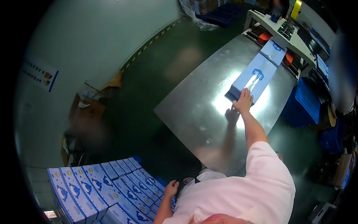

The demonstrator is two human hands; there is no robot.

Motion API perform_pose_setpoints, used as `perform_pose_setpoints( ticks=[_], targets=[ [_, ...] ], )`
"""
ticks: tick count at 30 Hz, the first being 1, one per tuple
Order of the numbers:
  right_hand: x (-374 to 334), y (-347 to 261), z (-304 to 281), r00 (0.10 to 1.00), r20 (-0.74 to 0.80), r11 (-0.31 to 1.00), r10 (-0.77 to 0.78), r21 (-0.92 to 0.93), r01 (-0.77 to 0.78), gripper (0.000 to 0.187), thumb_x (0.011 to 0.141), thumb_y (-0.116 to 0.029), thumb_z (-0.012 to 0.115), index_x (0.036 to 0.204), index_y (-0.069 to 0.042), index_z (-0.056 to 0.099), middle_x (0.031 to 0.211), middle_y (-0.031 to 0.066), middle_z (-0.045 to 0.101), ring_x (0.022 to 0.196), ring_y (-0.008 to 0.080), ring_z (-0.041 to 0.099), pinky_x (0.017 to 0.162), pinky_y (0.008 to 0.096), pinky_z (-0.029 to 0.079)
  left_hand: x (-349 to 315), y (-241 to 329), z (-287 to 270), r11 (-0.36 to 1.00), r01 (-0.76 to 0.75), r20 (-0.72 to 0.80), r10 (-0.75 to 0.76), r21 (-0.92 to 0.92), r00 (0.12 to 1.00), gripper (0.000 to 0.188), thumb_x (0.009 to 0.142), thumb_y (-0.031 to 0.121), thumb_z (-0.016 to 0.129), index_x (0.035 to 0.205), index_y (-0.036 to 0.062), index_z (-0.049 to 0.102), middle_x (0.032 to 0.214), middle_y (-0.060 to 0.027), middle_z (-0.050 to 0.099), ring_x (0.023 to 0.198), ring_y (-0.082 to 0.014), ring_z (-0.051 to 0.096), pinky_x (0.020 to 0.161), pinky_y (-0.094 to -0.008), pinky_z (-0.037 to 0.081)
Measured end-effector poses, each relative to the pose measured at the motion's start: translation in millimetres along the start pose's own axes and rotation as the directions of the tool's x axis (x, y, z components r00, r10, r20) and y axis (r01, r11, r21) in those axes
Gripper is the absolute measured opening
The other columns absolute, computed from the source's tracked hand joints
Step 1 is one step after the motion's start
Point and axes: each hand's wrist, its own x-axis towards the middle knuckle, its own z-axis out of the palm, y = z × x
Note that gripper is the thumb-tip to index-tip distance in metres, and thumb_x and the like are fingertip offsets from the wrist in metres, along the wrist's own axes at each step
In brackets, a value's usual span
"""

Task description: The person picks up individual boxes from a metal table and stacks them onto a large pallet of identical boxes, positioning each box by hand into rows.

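My right hand (243, 101) reaches forward over a metal table and rests on the near end of a long light-blue box (249, 80) with a dark-blue print. Its fingers lie stretched on the top face, and the thumb is spread to the left by the end edge. A second blue box (273, 51) lies in line beyond it, its far end at the machine opening. Low beside my body, my left hand (171, 188) hangs with its fingers loosely bent and apart, nothing visible in it. It is close to a stack of similar blue boxes (108, 183).
The shiny metal table (190, 108) leads up to a pale machine (298, 44) with orange parts. Blue crates (304, 100) stand right of the table. A brown carton (87, 110) sits by the left wall. Plastic wrap (195, 16) and a dark-blue pallet (223, 15) are at the back.
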Motion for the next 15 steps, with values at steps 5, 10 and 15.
perform_pose_setpoints(
  ticks=[5, 10, 15],
  targets=[
    [-74.7, -52.9, -22.4, 0.996, -0.082, 0.995, -0.046, 0.084, 0.053, 0.084, 0.066, -0.028, 0.064, 0.138, 0.005, 0.038, 0.146, 0.0233, 0.037, 0.14, 0.0384, 0.029, 0.113, 0.0585, 0.02, 17.8, -26.9, 20.5, 0.998, -0.032, 0.077, 0.036, -0.057, 0.996, 0.05, 0.091, 0.038, 0.06, 0.124, 0.0004, 0.061, 0.119, -0.0184, 0.066, 0.113, -0.0285, 0.062, 0.097, -0.0343, 0.047],
    [-217.2, -132.7, -81.9, 0.98, 0.114, 0.974, -0.165, 0.173, 0.144, 0.083, 0.068, -0.023, 0.063, 0.139, 0.01, 0.035, 0.146, 0.0296, 0.033, 0.139, 0.0434, 0.027, 0.113, 0.0596, 0.018, 56.6, -0.1, 30.1, 0.992, 0.031, 0.197, -0.007, -0.123, 0.98, 0.069, 0.094, 0.057, 0.049, 0.135, 0.0011, 0.052, 0.133, -0.0197, 0.057, 0.125, -0.0285, 0.054, 0.106, -0.0369, 0.039],
    [-331.8, -168.2, -155.3, 0.61, 0.225, 0.474, -0.76, 0.834, 0.282, 0.074, 0.069, -0.018, 0.068, 0.136, 0.0, 0.043, 0.137, 0.0288, 0.042, 0.12, 0.0452, 0.045, 0.102, 0.0547, 0.037, 42.8, 94.0, 19.6, 0.559, 0.289, 0.303, -0.069, -0.777, 0.95, 0.095, 0.088, 0.078, 0.029, 0.151, 0.0076, 0.024, 0.155, -0.0136, 0.03, 0.139, -0.0296, 0.034, 0.116, -0.0437, 0.022]
  ],
)
